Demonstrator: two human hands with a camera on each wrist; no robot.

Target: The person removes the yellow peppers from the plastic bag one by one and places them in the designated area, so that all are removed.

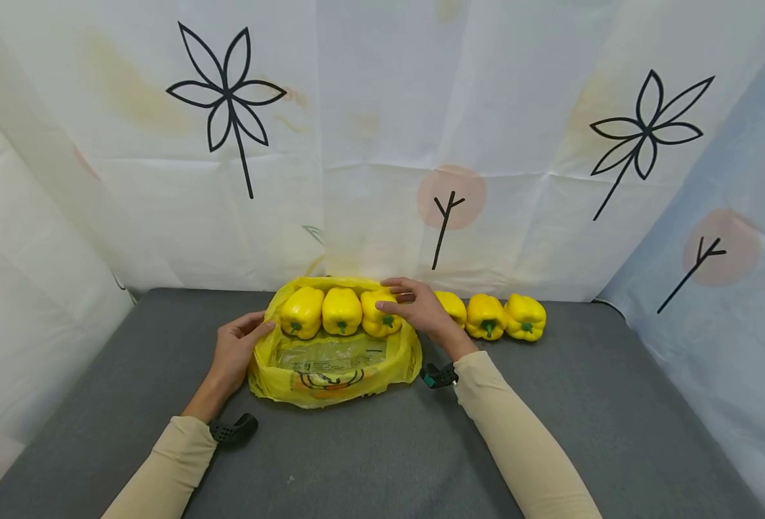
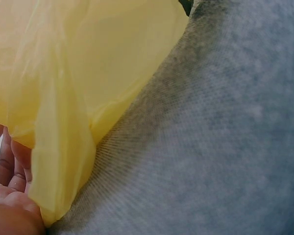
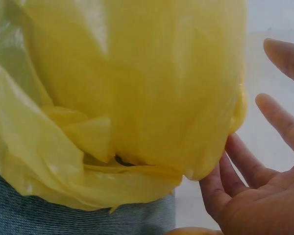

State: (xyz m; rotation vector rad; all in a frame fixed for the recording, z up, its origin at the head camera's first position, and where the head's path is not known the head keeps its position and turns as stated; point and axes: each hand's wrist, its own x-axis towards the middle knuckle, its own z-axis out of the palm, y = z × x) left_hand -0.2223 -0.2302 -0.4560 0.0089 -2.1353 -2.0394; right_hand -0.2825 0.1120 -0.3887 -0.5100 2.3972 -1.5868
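Observation:
A yellow plastic bag [image 1: 337, 386] lies with its mouth open on the table, printed on its front side. Inside, along the back, three yellow bell peppers [image 1: 342, 311] stand in a row. My left hand [image 1: 233, 353] holds the bag's left rim, the thumb reaching over the edge; the left wrist view has the bag's side [image 2: 63, 127] draped in front of the fingers. At the bag's right rim is my right hand [image 1: 421, 310], its thumb over the rightmost pepper in the bag. In the right wrist view its fingers [image 3: 284, 122] are spread, the lower ones right at the bag.
Several more yellow bell peppers [image 1: 486, 317] stand in a row right of the bag, one partly behind my right hand. The grey table [image 1: 330, 461] ends at a white patterned curtain [image 1: 369, 144] at the back. Dark bands circle both wrists.

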